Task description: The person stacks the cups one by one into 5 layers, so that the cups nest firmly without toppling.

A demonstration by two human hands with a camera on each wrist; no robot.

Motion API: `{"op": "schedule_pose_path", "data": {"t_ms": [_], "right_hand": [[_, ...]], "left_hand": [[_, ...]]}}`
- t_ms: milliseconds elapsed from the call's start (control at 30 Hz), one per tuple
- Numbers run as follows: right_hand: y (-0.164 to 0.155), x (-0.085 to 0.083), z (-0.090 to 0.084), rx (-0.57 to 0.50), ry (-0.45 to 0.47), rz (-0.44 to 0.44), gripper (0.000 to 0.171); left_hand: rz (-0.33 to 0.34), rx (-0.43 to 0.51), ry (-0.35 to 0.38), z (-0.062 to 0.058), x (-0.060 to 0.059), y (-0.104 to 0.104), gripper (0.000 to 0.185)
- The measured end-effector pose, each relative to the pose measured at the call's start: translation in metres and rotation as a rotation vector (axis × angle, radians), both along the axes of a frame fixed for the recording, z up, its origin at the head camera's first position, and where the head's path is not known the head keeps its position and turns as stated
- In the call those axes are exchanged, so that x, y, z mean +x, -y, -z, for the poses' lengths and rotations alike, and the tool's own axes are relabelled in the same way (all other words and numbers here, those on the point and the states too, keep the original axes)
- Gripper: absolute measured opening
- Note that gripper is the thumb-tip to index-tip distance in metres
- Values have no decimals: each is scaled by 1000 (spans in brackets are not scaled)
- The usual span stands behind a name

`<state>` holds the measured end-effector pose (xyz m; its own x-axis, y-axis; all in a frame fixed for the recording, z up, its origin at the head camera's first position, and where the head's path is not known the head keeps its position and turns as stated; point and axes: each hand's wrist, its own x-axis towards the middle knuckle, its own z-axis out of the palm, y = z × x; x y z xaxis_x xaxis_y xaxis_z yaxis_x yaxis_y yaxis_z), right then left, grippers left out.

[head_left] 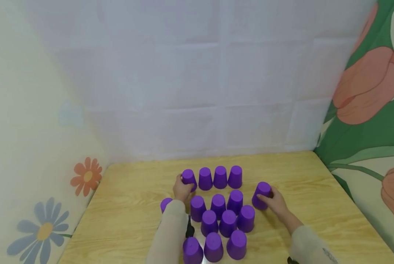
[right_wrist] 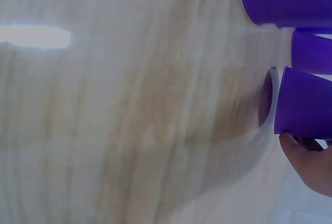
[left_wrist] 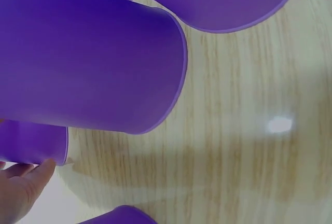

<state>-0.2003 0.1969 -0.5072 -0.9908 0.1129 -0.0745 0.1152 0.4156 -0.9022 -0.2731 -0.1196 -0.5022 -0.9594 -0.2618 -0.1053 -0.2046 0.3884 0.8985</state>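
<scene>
On the counter (head_left: 134, 205), each hand holds an upturned purple cup: left hand (head_left: 182, 190) the back row's end cup (head_left: 188, 178), right hand (head_left: 276, 202) a lone tilted cup (head_left: 261, 195), which likely needs setting down level.

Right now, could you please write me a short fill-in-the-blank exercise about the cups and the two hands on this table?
1. Every cup on the wooden table is coloured ____.
2. The cups all stand ____ side down, on their rims.
3. The left hand grips the ____ end cup of the back row of four.
4. The cup that stands apart on the right is held by the ____ hand.

Missing words: purple; open; left; right
</scene>
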Motion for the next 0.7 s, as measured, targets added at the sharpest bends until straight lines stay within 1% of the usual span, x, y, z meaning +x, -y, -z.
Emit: {"op": "schedule_pose_path", "data": {"t_ms": [200, 533, 600, 700], "right_hand": [[-8, -17, -8, -39, 54, -1, 59], [-1, -38, -22, -69, 74, 4, 66], [1, -42, -22, -80, 78, 3, 66], [2, -49, -24, -100, 64, 8, 66]], "left_hand": [[10, -6, -4, -2, 0, 1, 72], [20, 1, -26, -3, 6, 1, 70], [17, -2, -23, -4, 6, 1, 71], [14, 10, -14, -9, 1, -2, 75]]}}
